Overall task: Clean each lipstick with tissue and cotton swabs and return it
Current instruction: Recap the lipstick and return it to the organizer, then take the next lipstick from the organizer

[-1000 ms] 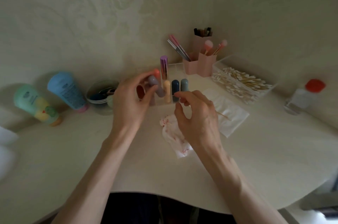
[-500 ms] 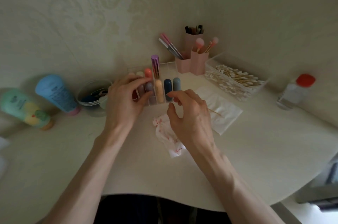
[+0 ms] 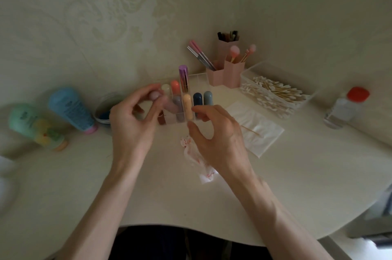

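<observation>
A clear organizer (image 3: 199, 76) at the back of the table holds several capped lipsticks: a tall purple one (image 3: 183, 78), orange (image 3: 175, 86), peach (image 3: 187, 107), navy (image 3: 197, 103), grey (image 3: 208, 98) and mauve (image 3: 177, 103). My left hand (image 3: 131, 124) is at the organizer's left end, fingers and thumb curled round what looks like a pale pink lipstick (image 3: 153, 95). My right hand (image 3: 218, 138) hovers in front of the organizer, thumb and fingers apart with nothing between them. A stained crumpled tissue (image 3: 191, 153) lies under it. A cotton swab stick (image 3: 251, 130) lies on a clean white tissue (image 3: 261, 132).
A clear box of cotton swabs (image 3: 273, 92) and pink brush holders (image 3: 224, 73) stand at the back right. A red-capped bottle (image 3: 345, 107) is at the far right. Blue (image 3: 71, 109) and green (image 3: 34, 124) tubes and a small round dish (image 3: 104, 111) lie at the left.
My left hand lowered the mauve lipstick into the organizer, let it go, and shifted to the left end. My right hand stayed in front of the organizer.
</observation>
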`<state>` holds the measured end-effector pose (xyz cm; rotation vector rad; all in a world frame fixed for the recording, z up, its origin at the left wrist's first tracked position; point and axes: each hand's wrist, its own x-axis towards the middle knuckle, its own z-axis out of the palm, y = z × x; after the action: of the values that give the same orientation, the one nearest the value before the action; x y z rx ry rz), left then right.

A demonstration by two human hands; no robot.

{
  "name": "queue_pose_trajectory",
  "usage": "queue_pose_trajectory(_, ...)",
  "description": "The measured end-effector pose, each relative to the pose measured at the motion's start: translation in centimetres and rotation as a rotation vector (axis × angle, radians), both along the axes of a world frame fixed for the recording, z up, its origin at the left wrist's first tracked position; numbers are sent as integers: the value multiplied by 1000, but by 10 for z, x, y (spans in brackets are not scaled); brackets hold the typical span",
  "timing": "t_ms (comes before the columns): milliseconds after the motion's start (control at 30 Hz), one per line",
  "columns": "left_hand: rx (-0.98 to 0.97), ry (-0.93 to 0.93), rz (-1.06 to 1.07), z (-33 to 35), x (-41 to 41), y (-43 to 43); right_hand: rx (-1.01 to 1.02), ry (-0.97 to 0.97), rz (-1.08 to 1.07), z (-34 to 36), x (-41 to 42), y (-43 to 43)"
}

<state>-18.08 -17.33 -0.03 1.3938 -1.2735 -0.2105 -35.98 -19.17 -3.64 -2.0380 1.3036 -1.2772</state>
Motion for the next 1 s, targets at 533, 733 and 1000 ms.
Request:
queue_pose_trajectory(533,-49,580,101,-22,-22,53,-182,105,157,-3,10,6)
queue_pose_trajectory(733,224,133,36,-37,21,49,-136,85,46,-1,2,4)
queue_pose_trajectory(1000,268,-150,73,-48,25,47,-24,18,113,2,1,8)
